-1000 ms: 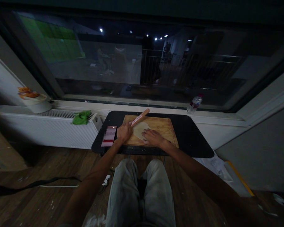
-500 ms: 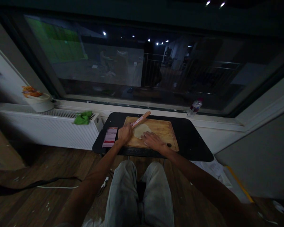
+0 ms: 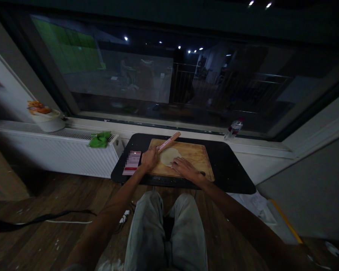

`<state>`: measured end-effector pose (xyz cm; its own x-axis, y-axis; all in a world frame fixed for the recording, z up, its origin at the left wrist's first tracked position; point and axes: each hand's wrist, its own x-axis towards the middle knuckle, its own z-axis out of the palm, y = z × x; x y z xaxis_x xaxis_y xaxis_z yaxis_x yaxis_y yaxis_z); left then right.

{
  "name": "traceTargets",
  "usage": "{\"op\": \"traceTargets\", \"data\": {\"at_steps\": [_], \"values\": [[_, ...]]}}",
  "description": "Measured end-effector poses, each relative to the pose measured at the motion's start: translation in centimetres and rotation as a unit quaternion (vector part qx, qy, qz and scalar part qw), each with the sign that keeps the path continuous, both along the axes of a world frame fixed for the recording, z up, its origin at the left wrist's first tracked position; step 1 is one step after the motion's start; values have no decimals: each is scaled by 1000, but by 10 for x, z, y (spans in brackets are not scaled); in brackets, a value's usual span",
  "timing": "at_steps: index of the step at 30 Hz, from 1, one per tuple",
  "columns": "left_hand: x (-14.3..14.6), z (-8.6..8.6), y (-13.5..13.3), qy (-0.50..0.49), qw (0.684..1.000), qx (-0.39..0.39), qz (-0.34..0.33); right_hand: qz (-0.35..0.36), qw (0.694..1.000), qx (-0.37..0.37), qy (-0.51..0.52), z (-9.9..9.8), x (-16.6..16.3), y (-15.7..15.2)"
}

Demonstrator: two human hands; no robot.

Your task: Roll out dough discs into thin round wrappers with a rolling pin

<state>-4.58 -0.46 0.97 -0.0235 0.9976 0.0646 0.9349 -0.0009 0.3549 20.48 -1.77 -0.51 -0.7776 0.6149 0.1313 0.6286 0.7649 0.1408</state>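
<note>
A flat, pale round of dough (image 3: 169,155) lies on a wooden cutting board (image 3: 196,150). My left hand (image 3: 150,159) is closed around the near end of a wooden rolling pin (image 3: 168,141), which slants up and to the right along the dough's far left side. Printing shows on the pin's side. At the dough's lower right edge, my right hand (image 3: 184,168) rests with its fingers on the sheet; the fingertips are small and dim, and whether they pinch the edge is unclear.
The board sits on a small black table (image 3: 228,165). A lit phone (image 3: 132,162) lies left of the board. On the sill stands a plastic bottle (image 3: 234,130). A green cloth (image 3: 100,139) and a white bucket (image 3: 49,121) are on the radiator (image 3: 81,156).
My right hand's fingers have shifted slightly at the dough's edge and look more bent. My left hand keeps its hold on the rolling pin. The view has moved a little.
</note>
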Motion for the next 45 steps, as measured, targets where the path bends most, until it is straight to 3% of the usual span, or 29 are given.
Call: {"op": "traceTargets", "data": {"at_steps": [10, 19, 26, 33, 41, 45], "values": [[-1, 2, 1, -1, 1000, -12, 6, -8, 1000, 15, 12, 2, -11, 2], [-3, -2, 1, 1, 1000, -6, 4, -22, 999, -19, 28, -5, 5, 0], [-1, 0, 0, 1, 1000, -5, 5, -40, 999, -26, 22, 0, -6, -1], [-1, 2, -2, 10, 1000, -2, 1, 20, 999, -22, -29, 15, -21, 4], [0, 2, -2, 4, 1000, 1, -2, 20, 999, 8, -25, 3, -30, 8], [-1, 4, -3, 1, 1000, -1, -2, 14, 1000, -22, 5, 3, -28, 10]]}}
